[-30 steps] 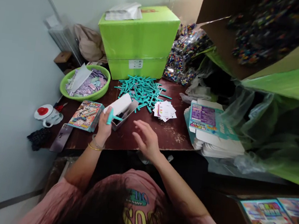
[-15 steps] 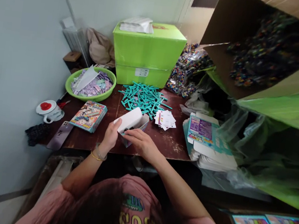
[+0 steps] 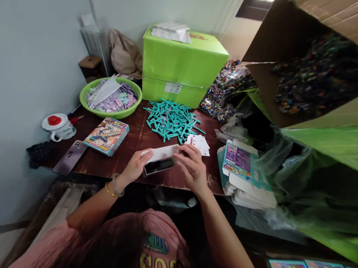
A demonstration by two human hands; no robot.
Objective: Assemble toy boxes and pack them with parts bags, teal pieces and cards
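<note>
left hand (image 3: 135, 166) and right hand (image 3: 194, 167) hold box (image 3: 160, 173) | flap (image 3: 161, 153) up

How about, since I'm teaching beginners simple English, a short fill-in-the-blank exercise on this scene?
The small open box is between the left hand and the ____ hand.
The big box behind the pile of sticks is bright ____.
A white bundle lies on ____ of the big box.
The mug is covered by a white ____ with a red decoration.

Missing words: right; green; top; lid.
</note>
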